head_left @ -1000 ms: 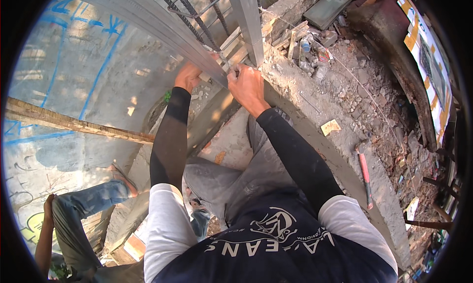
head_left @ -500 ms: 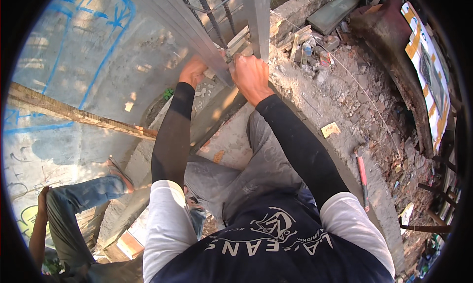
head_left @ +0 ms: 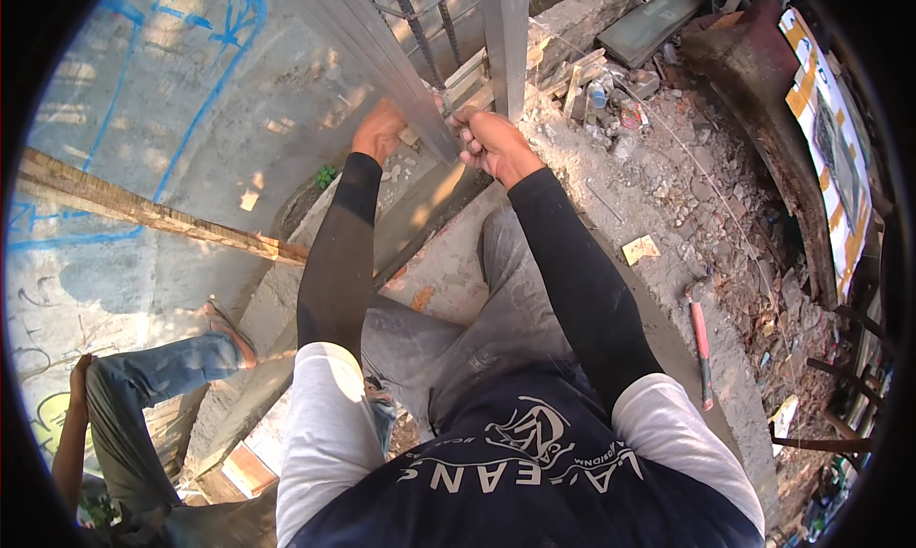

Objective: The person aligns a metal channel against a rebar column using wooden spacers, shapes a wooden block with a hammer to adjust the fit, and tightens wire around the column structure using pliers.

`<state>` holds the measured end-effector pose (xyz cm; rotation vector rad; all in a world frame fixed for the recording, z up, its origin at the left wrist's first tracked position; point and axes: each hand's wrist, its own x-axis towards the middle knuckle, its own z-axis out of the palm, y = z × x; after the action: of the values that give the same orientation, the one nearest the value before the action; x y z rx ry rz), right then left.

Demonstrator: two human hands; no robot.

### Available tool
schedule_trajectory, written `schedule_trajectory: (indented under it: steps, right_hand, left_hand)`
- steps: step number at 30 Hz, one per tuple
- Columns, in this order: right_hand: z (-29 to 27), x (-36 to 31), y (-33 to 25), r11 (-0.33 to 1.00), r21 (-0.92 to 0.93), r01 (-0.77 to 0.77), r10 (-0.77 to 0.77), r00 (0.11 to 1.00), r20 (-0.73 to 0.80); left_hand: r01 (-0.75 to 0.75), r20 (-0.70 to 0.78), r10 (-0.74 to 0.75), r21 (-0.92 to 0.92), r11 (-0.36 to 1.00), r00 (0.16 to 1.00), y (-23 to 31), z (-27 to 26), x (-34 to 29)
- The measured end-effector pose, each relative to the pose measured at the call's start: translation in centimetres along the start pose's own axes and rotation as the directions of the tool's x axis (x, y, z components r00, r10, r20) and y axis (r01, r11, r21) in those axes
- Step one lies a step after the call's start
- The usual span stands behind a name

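Observation:
Two long grey smooth boards stand around steel reinforcing bars (head_left: 412, 19); they are the left board (head_left: 386, 57) and the right board (head_left: 506, 47). My left hand (head_left: 380, 130) is closed against the outer edge of the left board near its foot, its fingertips partly hidden. Just right of that board's lower end is my right hand (head_left: 496, 147), its fingers curled and pressed together. Whatever lies in the right hand's pinch is too small to make out. Small wooden pieces (head_left: 469, 82) sit between the boards.
A red-handled hammer (head_left: 701, 343) lies on the concrete ledge to the right, beside rubble (head_left: 687, 166). A wooden strip (head_left: 162, 219) crosses at left before the grey wall (head_left: 114, 157). Another person's bent leg (head_left: 172, 372) is at lower left. A string runs over the rubble.
My right hand has drawn back slightly toward me and right, off the left board's edge, its fingers now curled in view. My left hand stays at the board.

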<state>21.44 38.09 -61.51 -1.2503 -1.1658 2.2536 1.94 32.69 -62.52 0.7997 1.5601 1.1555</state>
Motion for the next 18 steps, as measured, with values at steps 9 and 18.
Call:
schedule_trajectory:
  steps: [9, 18]
  right_hand:
    - [-3.2, -3.2, 2.5, 0.968, -0.149, 0.204, -0.21, 0.977, -0.031]
    - [-23.7, -24.8, 5.6, 0.656, -0.752, -0.071, -0.475, 0.735, -0.483]
  left_hand:
    - [0.074, 0.038, -0.07, -0.101, 0.992, 0.997, -2.4, -0.2, 2.4]
    - [0.095, 0.068, -0.089, -0.09, 0.991, 0.994, -1.4, -0.8, 1.7]
